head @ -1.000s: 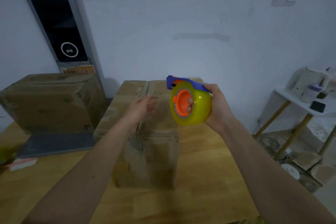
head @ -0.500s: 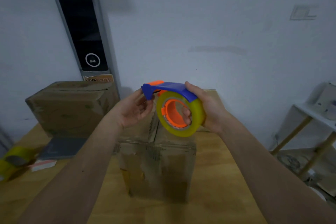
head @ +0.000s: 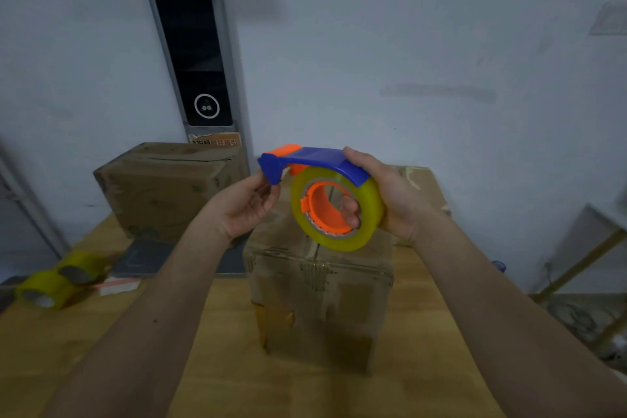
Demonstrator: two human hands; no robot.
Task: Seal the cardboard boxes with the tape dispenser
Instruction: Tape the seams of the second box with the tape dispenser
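the right hand grips the tape dispenser with fingers through its orange core and thumb on the blue guard, holding it in the air above the near cardboard box much as half a second ago. the left hand, which a second ago hovered loose over the box top, now pinches the dispenser's blue front end with curled fingers. a second cardboard box stands at the back left of the wooden surface, and two spare tape rolls have come into view at the left edge.
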